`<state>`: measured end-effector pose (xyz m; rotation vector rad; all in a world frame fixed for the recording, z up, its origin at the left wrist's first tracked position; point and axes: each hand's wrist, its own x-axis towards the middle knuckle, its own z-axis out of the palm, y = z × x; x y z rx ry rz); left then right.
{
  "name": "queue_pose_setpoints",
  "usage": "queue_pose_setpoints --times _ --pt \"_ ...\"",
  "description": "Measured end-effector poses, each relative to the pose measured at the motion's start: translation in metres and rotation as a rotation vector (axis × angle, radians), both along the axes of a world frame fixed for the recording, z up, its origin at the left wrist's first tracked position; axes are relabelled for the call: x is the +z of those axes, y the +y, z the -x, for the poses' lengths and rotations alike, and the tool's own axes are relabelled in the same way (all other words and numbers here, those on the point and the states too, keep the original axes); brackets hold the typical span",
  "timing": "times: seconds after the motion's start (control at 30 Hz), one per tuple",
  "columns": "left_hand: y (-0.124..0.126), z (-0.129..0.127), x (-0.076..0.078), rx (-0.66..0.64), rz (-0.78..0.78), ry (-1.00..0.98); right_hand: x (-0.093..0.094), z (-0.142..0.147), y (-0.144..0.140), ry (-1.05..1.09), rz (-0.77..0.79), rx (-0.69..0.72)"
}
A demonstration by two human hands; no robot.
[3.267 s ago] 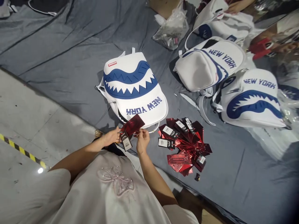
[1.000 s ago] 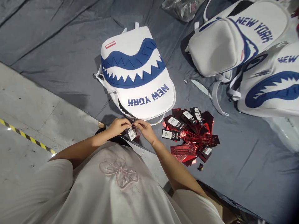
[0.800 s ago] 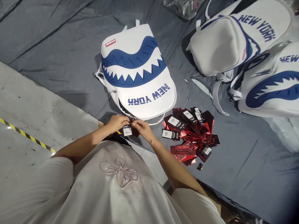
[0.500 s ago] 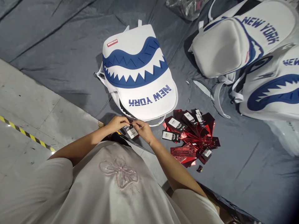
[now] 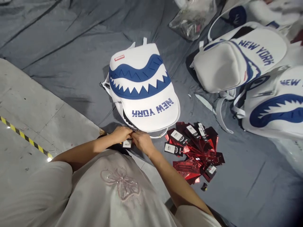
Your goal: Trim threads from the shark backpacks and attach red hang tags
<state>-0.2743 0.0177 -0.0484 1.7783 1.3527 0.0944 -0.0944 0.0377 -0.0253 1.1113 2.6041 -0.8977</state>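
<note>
A barcoded hang tag (image 5: 127,143) is pinched by both hands (image 5: 121,134) (image 5: 141,140) at the backpack's (image 5: 144,91) six-o'clock edge, fastening seemingly unfinished.

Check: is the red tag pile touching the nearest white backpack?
Apart. The head view shows grey cloth between the tag pile and the backpack.

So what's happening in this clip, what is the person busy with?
A person kneels or sits at the edge of a grey cloth. Both hands, left hand and right hand, meet at the near edge of a white and blue backpack, pinching a small barcode tag between them. A pile of red and black tags lies to the right. More backpacks lie beyond it.
</note>
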Motion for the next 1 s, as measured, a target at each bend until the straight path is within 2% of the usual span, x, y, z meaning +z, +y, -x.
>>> queue_pose_setpoints --times 0.07,0.17,0.33,0.43,0.73,1.0 --pt "0.001 -0.004 0.001 0.007 -0.002 0.012 -0.002 0.0 0.0 0.04 -0.002 0.015" --pt "0.005 -0.005 -0.003 0.021 0.018 0.01 -0.01 -0.002 0.001 0.133 0.006 -0.054" --pt "0.013 0.001 -0.013 -0.037 0.037 -0.055 -0.021 -0.007 0.006 0.277 0.176 -0.2" --pt "0.013 -0.001 -0.016 -0.063 0.027 -0.061 -0.025 -0.009 0.007 0.283 0.245 -0.218" --pt "0.004 -0.02 -0.026 0.039 0.039 0.028 -0.047 -0.016 0.008 0.34 0.176 -0.197" --pt "-0.006 -0.024 -0.041 0.15 -0.055 -0.074 -0.069 -0.023 0.013 0.359 0.039 -0.161"
